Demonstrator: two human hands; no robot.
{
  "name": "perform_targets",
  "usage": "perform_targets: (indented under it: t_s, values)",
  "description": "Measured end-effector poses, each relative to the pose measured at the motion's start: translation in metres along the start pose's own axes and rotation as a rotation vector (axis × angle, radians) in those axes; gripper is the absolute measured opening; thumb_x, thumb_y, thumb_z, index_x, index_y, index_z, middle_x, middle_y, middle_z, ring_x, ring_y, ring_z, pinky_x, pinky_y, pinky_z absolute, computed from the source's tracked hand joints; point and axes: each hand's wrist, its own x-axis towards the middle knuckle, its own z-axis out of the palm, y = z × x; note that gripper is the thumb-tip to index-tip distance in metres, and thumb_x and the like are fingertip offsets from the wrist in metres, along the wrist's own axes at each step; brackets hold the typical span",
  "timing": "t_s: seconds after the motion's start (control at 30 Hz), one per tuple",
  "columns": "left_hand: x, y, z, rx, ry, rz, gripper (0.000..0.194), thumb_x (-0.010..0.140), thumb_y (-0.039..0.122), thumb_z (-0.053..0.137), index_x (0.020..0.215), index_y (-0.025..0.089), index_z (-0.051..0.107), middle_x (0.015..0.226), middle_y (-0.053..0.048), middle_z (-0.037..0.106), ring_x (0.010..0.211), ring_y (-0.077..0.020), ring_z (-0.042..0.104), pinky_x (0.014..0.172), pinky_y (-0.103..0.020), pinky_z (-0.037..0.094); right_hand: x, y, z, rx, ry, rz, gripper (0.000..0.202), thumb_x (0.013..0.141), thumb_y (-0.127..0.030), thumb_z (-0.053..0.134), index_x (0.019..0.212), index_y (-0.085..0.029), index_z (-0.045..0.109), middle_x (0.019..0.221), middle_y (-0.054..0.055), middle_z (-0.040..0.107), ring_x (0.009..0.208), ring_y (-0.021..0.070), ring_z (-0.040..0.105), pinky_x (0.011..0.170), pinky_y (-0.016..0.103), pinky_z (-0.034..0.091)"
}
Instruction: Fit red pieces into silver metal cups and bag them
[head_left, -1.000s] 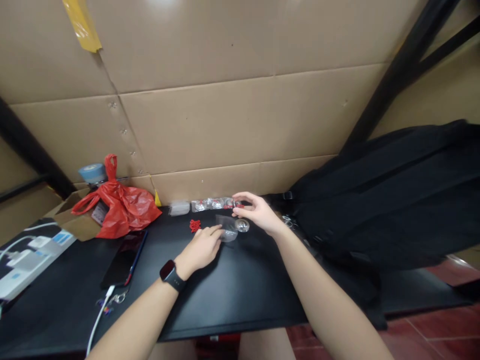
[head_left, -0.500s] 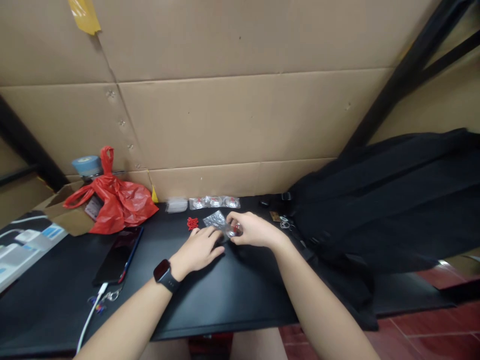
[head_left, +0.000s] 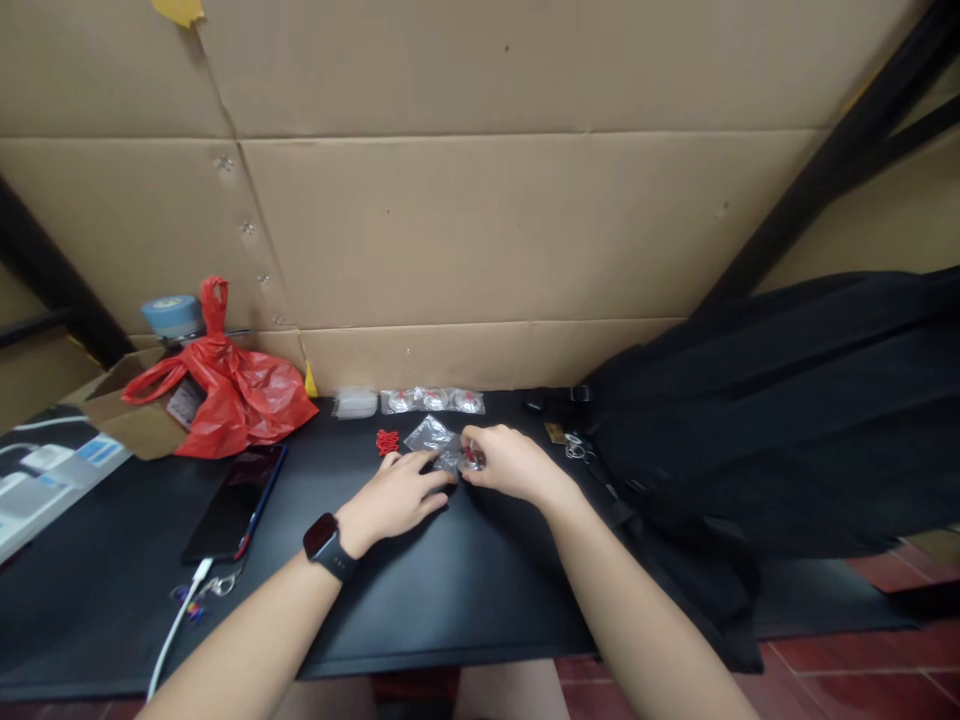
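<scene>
1. A person's right hand (head_left: 517, 465) grasps a round, clear disc (head_left: 472, 459) with red showing on it, thumb and fingers curled around its edge, low over a black table (head_left: 465, 600).

2. The left hand (head_left: 394, 497) lies palm down, its fingertips on a small clear bag (head_left: 430, 434), the thumb set apart from the fingers; whether it pinches the plastic cannot be told.

3. The disc sits at the bag's right side, between the two hands; whether any of it is inside the plastic is too small to tell.

4. Just beyond the left hand, a little heap of red pieces (head_left: 387, 442) lies to the left of the bag.

5. Behind them, near the cardboard wall (head_left: 465, 230), three packed discs (head_left: 433, 401) line up side by side, a stack of clear sleeves (head_left: 355, 403) just to their left.

6. A dark watch (head_left: 330, 547) circles the left wrist. Farther left lie a phone (head_left: 236, 505), its white cable (head_left: 171, 630) plugged in, and a power strip (head_left: 60, 490).

7. A knotted red bag (head_left: 240, 395) leans over an open box (head_left: 139, 425) at the table's back left; keys (head_left: 576, 448) rest beside a black backpack (head_left: 780, 410) at right.
</scene>
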Motion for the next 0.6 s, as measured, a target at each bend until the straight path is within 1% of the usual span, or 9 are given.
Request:
perform_targets:
  t_s: [0.07, 0.17, 0.3, 0.43, 0.6]
  values:
    - [0.000, -0.001, 0.000, -0.003, 0.000, 0.005, 0.034, 0.100, 0.040, 0.046, 0.132, 0.036, 0.057, 0.147, -0.009, 0.047, 0.132, -0.0285, 0.046, 0.104, -0.048, 0.037, 0.000, 0.001, 0.000, 0.014, 0.015, -0.001, 0.028, 0.075, -0.029, 0.069, 0.102, -0.024, 0.063, 0.095, 0.006, 0.071, 0.087, 0.0245, 0.067, 0.065, 0.026, 0.037]
    - [0.000, -0.002, 0.000, 0.001, 0.007, -0.003, 0.036, 0.100, 0.040, 0.046, 0.134, 0.037, 0.056, 0.147, -0.009, 0.047, 0.131, -0.0283, 0.047, 0.104, -0.048, 0.038, -0.001, 0.004, -0.002, 0.048, 0.047, 0.002, 0.024, 0.074, -0.027, 0.069, 0.098, -0.022, 0.063, 0.092, 0.006, 0.071, 0.084, 0.0225, 0.067, 0.066, 0.025, 0.038]
    - [-0.001, -0.003, 0.001, 0.012, 0.002, -0.006, 0.037, 0.099, 0.041, 0.047, 0.135, 0.039, 0.055, 0.148, -0.008, 0.047, 0.134, -0.0298, 0.045, 0.106, -0.051, 0.037, -0.003, 0.005, -0.004, 0.135, 0.100, -0.054, 0.027, 0.074, -0.025, 0.071, 0.100, -0.022, 0.062, 0.089, 0.004, 0.070, 0.082, 0.0200, 0.065, 0.067, 0.024, 0.040]
    - [0.000, -0.004, 0.003, 0.014, -0.024, -0.040, 0.039, 0.098, 0.042, 0.049, 0.136, 0.040, 0.055, 0.151, -0.008, 0.044, 0.139, -0.0345, 0.038, 0.108, -0.056, 0.034, -0.002, 0.001, 0.001, 0.147, 0.069, -0.085, 0.029, 0.074, -0.026, 0.075, 0.100, -0.021, 0.063, 0.091, 0.004, 0.070, 0.082, 0.0202, 0.066, 0.067, 0.024, 0.040]
    - [0.000, -0.006, -0.001, -0.019, -0.058, -0.042, 0.038, 0.097, 0.040, 0.052, 0.134, 0.042, 0.057, 0.154, -0.005, 0.041, 0.141, -0.0346, 0.036, 0.110, -0.057, 0.033, 0.002, 0.002, 0.010, 0.069, -0.004, -0.047, 0.028, 0.074, -0.028, 0.076, 0.099, -0.021, 0.064, 0.091, 0.006, 0.071, 0.084, 0.0235, 0.067, 0.064, 0.026, 0.038]
